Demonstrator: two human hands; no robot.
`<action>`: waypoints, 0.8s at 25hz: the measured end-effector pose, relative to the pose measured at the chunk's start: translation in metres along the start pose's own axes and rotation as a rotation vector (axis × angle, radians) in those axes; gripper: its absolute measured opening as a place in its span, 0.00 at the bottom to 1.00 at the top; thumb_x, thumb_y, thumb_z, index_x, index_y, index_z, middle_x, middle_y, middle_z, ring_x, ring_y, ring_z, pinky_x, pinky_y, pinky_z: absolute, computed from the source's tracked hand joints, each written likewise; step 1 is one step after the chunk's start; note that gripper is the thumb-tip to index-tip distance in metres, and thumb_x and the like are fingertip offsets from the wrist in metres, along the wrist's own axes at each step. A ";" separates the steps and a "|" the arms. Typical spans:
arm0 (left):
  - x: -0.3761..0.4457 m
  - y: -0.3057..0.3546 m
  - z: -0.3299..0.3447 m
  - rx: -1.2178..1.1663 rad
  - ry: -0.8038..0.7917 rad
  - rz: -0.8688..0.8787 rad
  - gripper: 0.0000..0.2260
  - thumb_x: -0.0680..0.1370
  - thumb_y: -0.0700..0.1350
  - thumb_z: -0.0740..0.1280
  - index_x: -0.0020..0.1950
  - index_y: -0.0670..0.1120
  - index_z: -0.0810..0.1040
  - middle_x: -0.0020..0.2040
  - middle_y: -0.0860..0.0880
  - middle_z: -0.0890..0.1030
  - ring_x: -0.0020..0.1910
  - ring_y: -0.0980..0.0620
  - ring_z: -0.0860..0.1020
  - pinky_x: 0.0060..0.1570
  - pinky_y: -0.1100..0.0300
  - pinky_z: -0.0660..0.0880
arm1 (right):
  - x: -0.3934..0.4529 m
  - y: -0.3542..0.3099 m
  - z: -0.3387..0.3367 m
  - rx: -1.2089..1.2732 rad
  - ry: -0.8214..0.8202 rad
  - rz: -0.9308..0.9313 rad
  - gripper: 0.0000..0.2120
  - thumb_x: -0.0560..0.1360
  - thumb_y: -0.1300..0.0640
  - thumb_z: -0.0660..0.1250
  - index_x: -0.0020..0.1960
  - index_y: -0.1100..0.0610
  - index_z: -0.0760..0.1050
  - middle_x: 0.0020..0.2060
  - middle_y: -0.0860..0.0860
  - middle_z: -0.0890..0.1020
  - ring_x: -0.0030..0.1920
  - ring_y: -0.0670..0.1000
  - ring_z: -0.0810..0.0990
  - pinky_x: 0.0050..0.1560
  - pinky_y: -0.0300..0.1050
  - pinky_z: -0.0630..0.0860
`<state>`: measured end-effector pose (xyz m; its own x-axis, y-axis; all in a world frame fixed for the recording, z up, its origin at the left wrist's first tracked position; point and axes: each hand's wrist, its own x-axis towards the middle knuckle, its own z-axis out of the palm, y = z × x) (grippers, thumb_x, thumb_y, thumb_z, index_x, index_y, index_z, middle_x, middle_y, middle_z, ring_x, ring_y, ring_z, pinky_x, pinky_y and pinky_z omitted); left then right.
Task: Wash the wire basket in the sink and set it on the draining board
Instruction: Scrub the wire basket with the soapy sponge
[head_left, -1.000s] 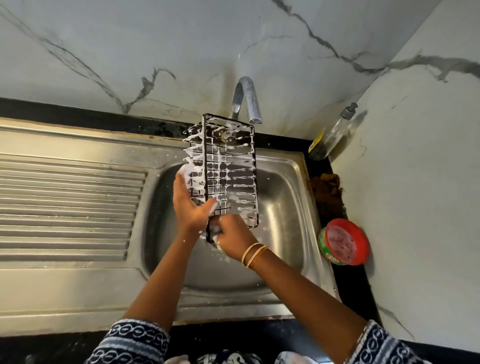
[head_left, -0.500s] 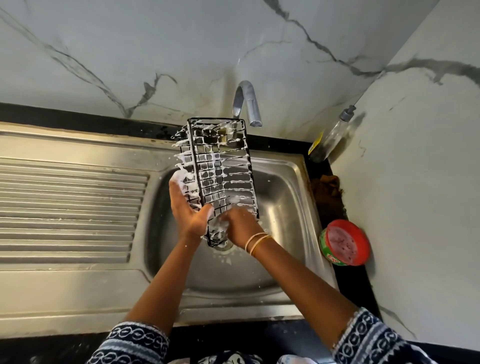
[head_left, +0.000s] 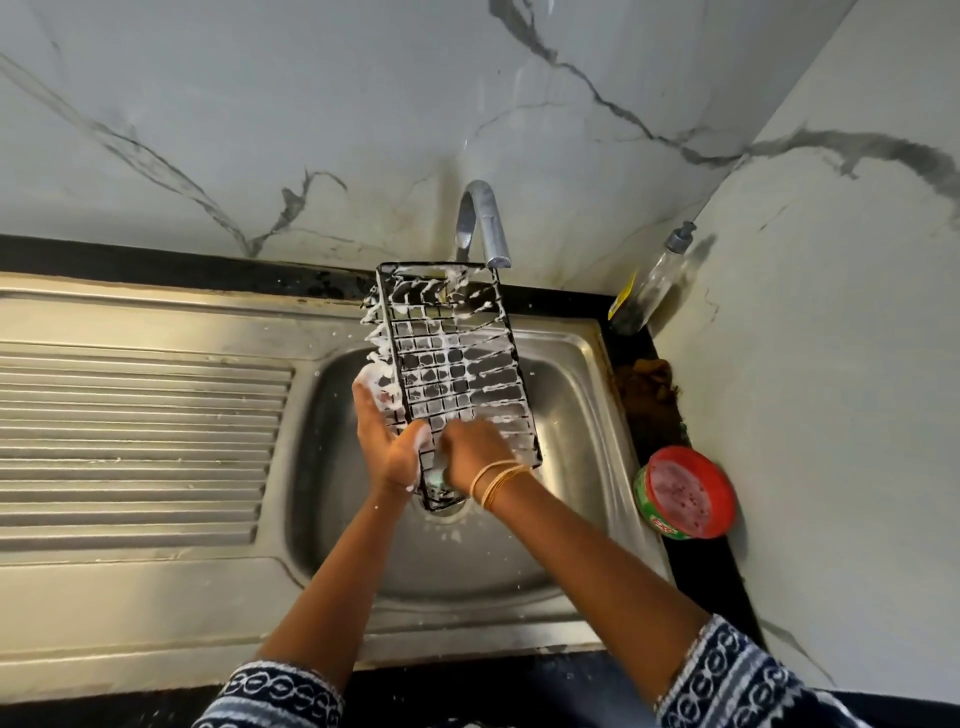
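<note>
Basket: I held the wire basket (head_left: 457, 374) on end over the sink (head_left: 587, 395), its far end up by the tap (head_left: 485, 223), so suds would drip into the bowl, I judge, and not onto the steel around it.
Left hand: my left hand (head_left: 387, 431) cupped the basket's left side, fingers behind the wires and thumb curled over the front near the bottom corner; it steadied the frame against the rubbing.
Right hand: my right hand (head_left: 470, 452) was curled at the basket's lower end around something greenish, probably a scrubber (head_left: 439, 475); most of it was hidden, so I cannot name it for sure.
Material: thin black wire in a grid of small squares inside a rectangular frame, coated in white foam that hung in strings off the left edge. Slippery, I would guess, hence the two-handed hold.
Tap: no stream was visible, so rinsing looked yet to come.
Draining board: the ribbed steel draining board (head_left: 135, 447) lay left of the bowl, with nothing on it.
Right edge: a clear pump bottle (head_left: 652, 280) stood in the back corner; a round red-topped tub (head_left: 685, 493) sat on the black worktop strip by the wall.
</note>
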<state>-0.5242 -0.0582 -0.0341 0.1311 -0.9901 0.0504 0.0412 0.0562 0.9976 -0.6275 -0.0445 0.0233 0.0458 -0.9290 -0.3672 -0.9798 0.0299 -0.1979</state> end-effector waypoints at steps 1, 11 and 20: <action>0.001 -0.002 -0.002 -0.003 -0.017 -0.018 0.35 0.59 0.47 0.64 0.64 0.68 0.63 0.59 0.68 0.74 0.55 0.61 0.76 0.57 0.46 0.74 | -0.001 -0.004 0.006 0.075 -0.031 0.000 0.08 0.74 0.63 0.67 0.53 0.63 0.78 0.48 0.60 0.82 0.52 0.59 0.80 0.53 0.50 0.77; 0.002 -0.002 0.005 -0.012 -0.228 -0.319 0.30 0.63 0.50 0.67 0.64 0.69 0.67 0.70 0.37 0.70 0.60 0.24 0.72 0.56 0.29 0.71 | 0.096 0.047 -0.044 2.126 0.197 0.878 0.08 0.81 0.62 0.58 0.51 0.65 0.73 0.39 0.60 0.76 0.36 0.57 0.75 0.18 0.44 0.75; -0.008 0.000 0.012 0.043 -0.408 -0.329 0.45 0.63 0.51 0.67 0.78 0.55 0.53 0.77 0.47 0.58 0.61 0.21 0.68 0.56 0.28 0.70 | 0.086 0.041 -0.038 1.428 0.322 0.573 0.13 0.80 0.64 0.51 0.51 0.71 0.72 0.37 0.53 0.83 0.29 0.50 0.76 0.18 0.32 0.70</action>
<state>-0.5373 -0.0514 -0.0335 -0.2785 -0.9245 -0.2602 -0.0270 -0.2633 0.9643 -0.6715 -0.1371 0.0184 -0.4772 -0.7030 -0.5273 0.1434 0.5297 -0.8360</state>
